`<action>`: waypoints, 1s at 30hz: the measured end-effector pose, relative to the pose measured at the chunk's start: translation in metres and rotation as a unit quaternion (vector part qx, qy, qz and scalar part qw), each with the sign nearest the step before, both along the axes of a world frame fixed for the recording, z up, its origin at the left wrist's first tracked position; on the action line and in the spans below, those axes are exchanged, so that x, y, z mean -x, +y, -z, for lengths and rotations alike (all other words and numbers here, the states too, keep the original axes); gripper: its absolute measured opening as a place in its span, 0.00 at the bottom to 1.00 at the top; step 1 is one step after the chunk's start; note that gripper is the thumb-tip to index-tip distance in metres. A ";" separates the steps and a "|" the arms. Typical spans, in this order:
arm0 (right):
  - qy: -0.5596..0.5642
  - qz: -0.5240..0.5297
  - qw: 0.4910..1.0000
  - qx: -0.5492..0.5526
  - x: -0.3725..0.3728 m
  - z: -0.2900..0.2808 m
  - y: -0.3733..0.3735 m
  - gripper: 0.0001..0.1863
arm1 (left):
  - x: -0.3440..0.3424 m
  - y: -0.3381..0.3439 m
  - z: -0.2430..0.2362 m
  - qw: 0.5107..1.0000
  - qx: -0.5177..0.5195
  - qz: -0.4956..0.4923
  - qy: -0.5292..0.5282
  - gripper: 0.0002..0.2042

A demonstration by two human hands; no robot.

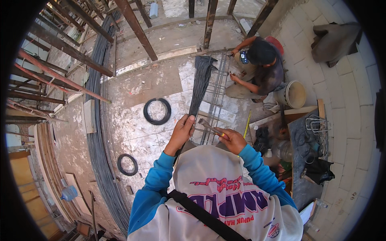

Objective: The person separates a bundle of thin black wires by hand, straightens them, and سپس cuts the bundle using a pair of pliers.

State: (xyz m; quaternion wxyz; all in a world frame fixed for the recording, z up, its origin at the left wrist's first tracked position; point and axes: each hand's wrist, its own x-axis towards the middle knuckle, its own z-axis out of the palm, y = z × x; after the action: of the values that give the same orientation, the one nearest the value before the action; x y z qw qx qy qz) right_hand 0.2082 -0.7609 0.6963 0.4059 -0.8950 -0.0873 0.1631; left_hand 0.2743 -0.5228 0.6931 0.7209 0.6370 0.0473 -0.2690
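Observation:
My left hand (182, 133) is closed round the narrow end of a bundle of dark tie wire (200, 82), whose strands fan out away from me. In my right hand (234, 141) is a pair of pincers (210, 126) with a yellow and red handle; their metal head points left, close to the bundle. Beneath both hands runs a rebar cage (217, 94) of long bars and stirrups, partly hidden by the wire and my body. Two coils of black wire, a larger one (157, 111) and a smaller one (127, 165), lie on the floor to the left.
A co-worker (263, 72) crouches at the cage's far right, near a white bucket (295, 94). Long rebar (100, 148) lies along the left. Steel props (136, 28) stand beyond. At right, a dark board (301, 140) holds bent stirrups (317, 125); a yellow tape measure (247, 124) lies nearby.

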 end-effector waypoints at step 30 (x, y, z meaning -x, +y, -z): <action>0.008 -0.131 0.987 0.090 -0.007 -0.017 -0.017 0.24 | 0.038 0.003 0.037 0.995 -0.094 0.042 -0.020 0.22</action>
State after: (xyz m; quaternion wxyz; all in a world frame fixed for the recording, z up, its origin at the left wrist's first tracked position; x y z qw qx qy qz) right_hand 0.2148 -0.7779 0.7131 0.2996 -0.9072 -0.1857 0.2297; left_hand 0.2366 -0.5201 0.6559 0.6468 0.7082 0.0310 -0.2812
